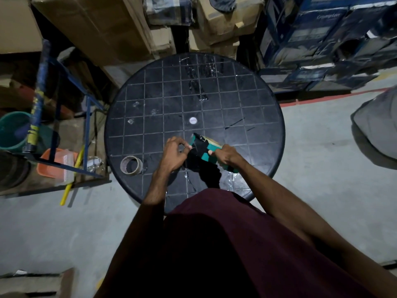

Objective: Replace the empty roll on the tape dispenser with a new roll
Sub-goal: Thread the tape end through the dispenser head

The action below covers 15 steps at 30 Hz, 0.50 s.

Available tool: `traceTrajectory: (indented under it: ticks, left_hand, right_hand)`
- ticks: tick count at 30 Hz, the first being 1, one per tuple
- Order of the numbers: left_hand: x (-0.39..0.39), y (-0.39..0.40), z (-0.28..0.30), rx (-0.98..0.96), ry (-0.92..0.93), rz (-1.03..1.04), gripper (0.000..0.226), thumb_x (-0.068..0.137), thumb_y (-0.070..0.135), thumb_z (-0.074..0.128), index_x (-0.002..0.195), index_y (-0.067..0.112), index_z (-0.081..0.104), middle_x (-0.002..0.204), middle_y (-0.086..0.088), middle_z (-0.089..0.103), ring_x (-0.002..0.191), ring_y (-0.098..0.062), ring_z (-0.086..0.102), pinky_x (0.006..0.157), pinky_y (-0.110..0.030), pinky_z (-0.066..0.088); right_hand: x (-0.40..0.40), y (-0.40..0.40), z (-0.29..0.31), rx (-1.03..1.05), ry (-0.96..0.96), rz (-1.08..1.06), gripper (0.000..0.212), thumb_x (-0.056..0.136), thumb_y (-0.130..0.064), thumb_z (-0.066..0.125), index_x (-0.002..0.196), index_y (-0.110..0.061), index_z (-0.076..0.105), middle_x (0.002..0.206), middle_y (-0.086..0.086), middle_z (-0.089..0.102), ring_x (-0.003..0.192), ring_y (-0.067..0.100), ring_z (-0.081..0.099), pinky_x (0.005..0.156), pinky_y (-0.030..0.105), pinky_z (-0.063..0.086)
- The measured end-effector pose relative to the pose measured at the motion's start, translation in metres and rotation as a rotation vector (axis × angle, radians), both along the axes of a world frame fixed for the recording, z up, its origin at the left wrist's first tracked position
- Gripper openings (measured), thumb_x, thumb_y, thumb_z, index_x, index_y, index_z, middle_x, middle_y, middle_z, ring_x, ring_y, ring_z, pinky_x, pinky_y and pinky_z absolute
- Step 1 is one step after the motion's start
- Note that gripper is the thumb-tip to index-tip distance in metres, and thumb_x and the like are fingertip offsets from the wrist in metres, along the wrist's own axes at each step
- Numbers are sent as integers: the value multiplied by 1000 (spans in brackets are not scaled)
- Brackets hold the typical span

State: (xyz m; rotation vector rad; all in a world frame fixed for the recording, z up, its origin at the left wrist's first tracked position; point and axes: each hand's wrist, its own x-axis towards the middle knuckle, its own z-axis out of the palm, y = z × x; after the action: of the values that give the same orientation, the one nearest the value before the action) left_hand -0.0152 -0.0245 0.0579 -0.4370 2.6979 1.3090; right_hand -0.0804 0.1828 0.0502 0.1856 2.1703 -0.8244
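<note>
A green and black tape dispenser (202, 148) is held above the near part of a round black table (150, 100). My right hand (228, 157) grips its handle. A pale roll of tape (213, 141) sits on the dispenser, partly hidden. My left hand (175, 153) is at the dispenser's front end, its fingers pinched together there; what they pinch is too small to make out. A bare cardboard core (131, 165) lies flat on the table to the left of my left hand.
A small white disc (193, 120) marks the table's centre. Cardboard boxes (103, 29) stand behind, blue cartons (322, 46) at the right. A blue metal frame (64, 117), a green bucket (12, 130) and an orange basket (55, 163) are at the left.
</note>
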Motion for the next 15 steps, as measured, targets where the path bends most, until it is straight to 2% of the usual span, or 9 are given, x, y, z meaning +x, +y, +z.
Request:
traceTrajectory:
  ticks: [2, 7, 11, 15]
  left_hand:
    - [-5, 1, 1, 29, -15, 28, 7, 95, 21, 67, 90, 21, 61, 107, 1, 60, 106, -19, 55, 92, -36, 46]
    - [-7, 1, 2, 82, -41, 58, 5, 97, 19, 63, 93, 18, 62, 99, 2, 66, 94, -14, 61, 85, -32, 47]
    - [-8, 1, -1, 96, -77, 67, 9, 97, 19, 62, 95, 10, 63, 98, -4, 70, 93, -22, 66, 82, -36, 52]
    - [-7, -3, -3, 123, -88, 77, 7, 95, 16, 62, 92, 11, 65, 97, -9, 73, 96, -28, 69, 89, -45, 55]
  right_hand:
    - [1, -1, -1, 2, -7, 22, 37, 96, -45, 59, 107, -10, 54, 87, 4, 62, 75, 20, 61, 58, 27, 46]
    - [-1, 0, -3, -14, -67, 30, 51, 94, -50, 59, 117, -5, 56, 101, 12, 67, 78, 24, 64, 59, 29, 49]
    - [1, 2, -9, -35, -116, 35, 54, 90, -54, 62, 113, -6, 61, 101, 13, 70, 79, 27, 70, 61, 32, 53]
    - [-1, 4, -8, -89, -165, 69, 39, 97, -45, 59, 102, -7, 63, 94, 11, 69, 72, 24, 64, 59, 31, 50]
